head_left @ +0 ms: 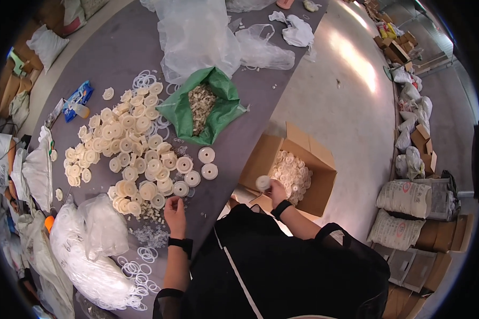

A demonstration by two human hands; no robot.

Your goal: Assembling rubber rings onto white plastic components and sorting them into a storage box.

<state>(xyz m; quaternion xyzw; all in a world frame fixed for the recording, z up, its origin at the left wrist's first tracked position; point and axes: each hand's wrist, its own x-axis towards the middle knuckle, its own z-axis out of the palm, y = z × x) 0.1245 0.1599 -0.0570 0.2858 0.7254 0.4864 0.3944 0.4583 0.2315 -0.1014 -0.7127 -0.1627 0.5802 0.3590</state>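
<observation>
My right hand (277,194) grips a round white plastic disc (262,183) by its edge, above the near-left rim of an open cardboard box (319,183). Inside that box lies a heap of similar pale discs (291,173). On the grey table my left hand (174,212) is closed, its fingertips pressed together just below a white disc with a dark centre (181,189); what they hold, if anything, is too small to make out. Several more such discs stand nearby, beside a large pile of cream plastic wheels (125,133).
A green bag (226,101) of small beige pieces stands open beyond the pile. Clear plastic bags (197,42) lie at the far end. Left of my left arm are white rings (138,274), tiny clear parts (150,235) and a full white sack (85,260). Sacks (404,199) line the right.
</observation>
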